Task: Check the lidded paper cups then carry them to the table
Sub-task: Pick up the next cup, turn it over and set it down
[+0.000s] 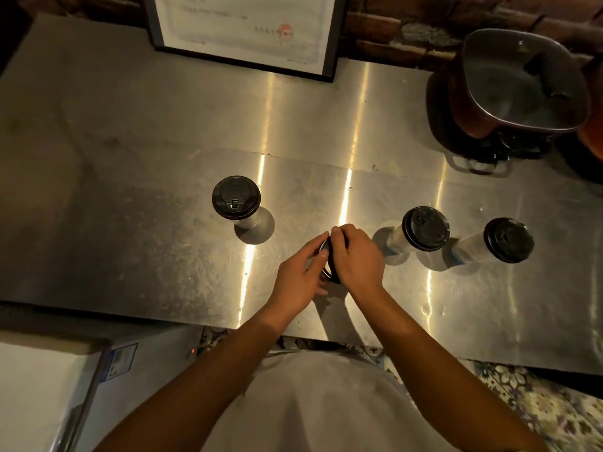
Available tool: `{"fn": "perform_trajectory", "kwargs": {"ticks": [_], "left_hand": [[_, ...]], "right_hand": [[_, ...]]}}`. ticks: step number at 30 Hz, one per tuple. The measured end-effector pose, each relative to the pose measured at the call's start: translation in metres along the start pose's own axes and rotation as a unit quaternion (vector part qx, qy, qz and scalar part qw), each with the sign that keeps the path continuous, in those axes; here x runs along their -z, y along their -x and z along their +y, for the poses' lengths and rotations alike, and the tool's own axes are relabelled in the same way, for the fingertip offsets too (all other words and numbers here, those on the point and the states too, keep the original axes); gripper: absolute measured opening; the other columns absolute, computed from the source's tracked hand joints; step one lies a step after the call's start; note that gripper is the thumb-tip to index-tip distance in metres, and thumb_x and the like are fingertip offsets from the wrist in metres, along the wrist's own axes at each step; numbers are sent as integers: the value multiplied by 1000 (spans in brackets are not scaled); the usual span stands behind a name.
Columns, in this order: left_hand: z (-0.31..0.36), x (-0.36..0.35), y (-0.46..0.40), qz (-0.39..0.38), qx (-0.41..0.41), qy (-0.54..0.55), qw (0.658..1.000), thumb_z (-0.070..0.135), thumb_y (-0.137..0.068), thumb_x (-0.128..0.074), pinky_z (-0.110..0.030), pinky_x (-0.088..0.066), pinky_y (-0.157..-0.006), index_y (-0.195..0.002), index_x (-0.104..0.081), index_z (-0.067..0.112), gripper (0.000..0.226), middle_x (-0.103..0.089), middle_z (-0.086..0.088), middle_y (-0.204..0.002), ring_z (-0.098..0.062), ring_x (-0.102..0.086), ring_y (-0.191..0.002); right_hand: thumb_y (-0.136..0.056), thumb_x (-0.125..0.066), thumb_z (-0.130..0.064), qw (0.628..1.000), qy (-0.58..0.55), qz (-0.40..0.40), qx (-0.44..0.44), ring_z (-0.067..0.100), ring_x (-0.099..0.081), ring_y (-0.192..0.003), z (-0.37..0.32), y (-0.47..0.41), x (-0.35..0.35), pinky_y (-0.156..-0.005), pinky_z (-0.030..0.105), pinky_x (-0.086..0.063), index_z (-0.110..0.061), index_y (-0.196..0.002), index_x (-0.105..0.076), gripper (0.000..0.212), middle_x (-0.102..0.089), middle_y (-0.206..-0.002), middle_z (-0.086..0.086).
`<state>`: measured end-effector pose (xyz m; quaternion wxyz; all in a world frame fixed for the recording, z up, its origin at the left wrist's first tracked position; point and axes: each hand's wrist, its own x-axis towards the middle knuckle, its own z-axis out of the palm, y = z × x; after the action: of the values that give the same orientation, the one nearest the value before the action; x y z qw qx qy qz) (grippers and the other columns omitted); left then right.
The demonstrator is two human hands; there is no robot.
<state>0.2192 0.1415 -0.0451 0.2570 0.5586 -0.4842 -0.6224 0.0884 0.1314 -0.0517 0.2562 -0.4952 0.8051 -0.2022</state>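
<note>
Several white paper cups with black lids stand on a steel counter (163, 158). One lidded cup (235, 201) is at the left, two more lidded cups (424, 228) (507, 239) at the right. A fourth cup (328, 257) stands near the counter's front edge, mostly hidden by my hands. My left hand (301, 277) wraps around its side. My right hand (354, 256) curls over its black lid from above.
A framed document (248, 31) leans against the brick wall at the back. A dark pot (518, 89) sits on a burner at the back right. A white appliance (42, 393) stands below the counter at the left. Patterned floor (538, 406) shows at the lower right.
</note>
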Motion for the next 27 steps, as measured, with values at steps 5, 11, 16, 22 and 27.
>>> {"fn": "perform_trajectory", "kwargs": {"ticks": [5, 11, 16, 22, 27], "left_hand": [[2, 3, 1, -1, 16, 16, 1000, 41, -107, -53, -17, -57, -57, -141, -50, 57, 37, -66, 29, -108, -11, -77, -73], [-1, 2, 1, -1, 10, 3, 1000, 36, -109, -50, -15, -57, -64, -147, -51, 46, 39, -68, 19, -118, -6, -72, -90], [-2, 3, -1, -13, 0, 0, 1000, 33, -110, -50, -25, -63, -84, -150, -52, 36, 41, -67, 4, -137, -14, -69, -114], [-6, 8, -4, -33, -2, -9, 999, 33, -110, -49, -25, -61, -89, -152, -49, 36, 42, -66, -3, -141, -29, -68, -119], [-10, 11, -8, -33, -12, -27, 999, 37, -109, -50, -39, -55, -105, -150, -53, 38, 41, -66, 2, -142, -22, -66, -124]], "right_hand": [[-108, -36, -42, 995, 63, -80, 6, 25, -65, -88, -4, -15, 7, -74, 37, -49, -17, -108, -68, 41, -71, -98, 5], [-109, -33, -30, 995, 100, -30, -4, 28, -62, -77, -7, -16, -5, -63, 34, -38, -11, -96, -62, 36, -65, -86, 6], [-108, -32, -31, 994, 106, -32, -15, 26, -60, -76, -2, -19, -5, -60, 33, -35, -14, -96, -60, 35, -70, -90, 9], [-106, -41, -50, 998, 14, -7, -66, 31, -65, -118, -7, -6, -2, -95, 44, -52, -20, -138, -56, 47, -65, -136, 11], [-106, -49, -44, 998, -62, 2, 5, 21, -56, -131, 4, 34, 7, -108, 50, -49, -25, -150, -49, 48, -55, -149, 5]]}}
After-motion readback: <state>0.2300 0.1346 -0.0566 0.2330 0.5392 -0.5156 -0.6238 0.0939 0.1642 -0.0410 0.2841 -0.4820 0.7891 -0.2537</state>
